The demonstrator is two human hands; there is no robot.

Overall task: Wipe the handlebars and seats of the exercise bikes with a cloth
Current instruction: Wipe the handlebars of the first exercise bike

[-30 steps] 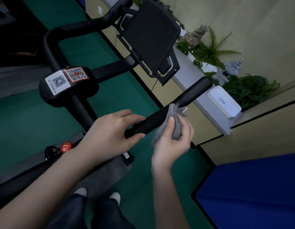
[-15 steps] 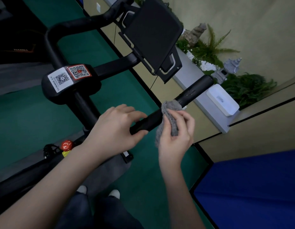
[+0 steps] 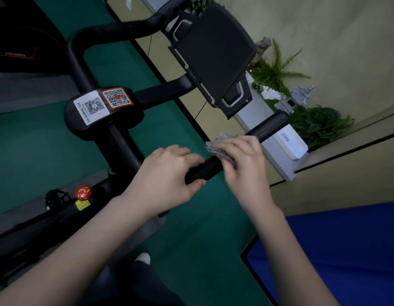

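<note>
Handlebar (image 3: 269,127): left hand (image 3: 167,182) grip curled round near end; right hand (image 3: 242,160) grip apparently clamping cloth (image 3: 222,140) round bar.

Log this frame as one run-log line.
step: wiping handlebar | left hand: grips bar | right hand: presses cloth on bar

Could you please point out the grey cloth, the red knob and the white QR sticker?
grey cloth (image 3: 222,140): head view, exposed upper fold.
red knob (image 3: 83,192): head view, cap centre.
white QR sticker (image 3: 91,106): head view, code middle.
</note>
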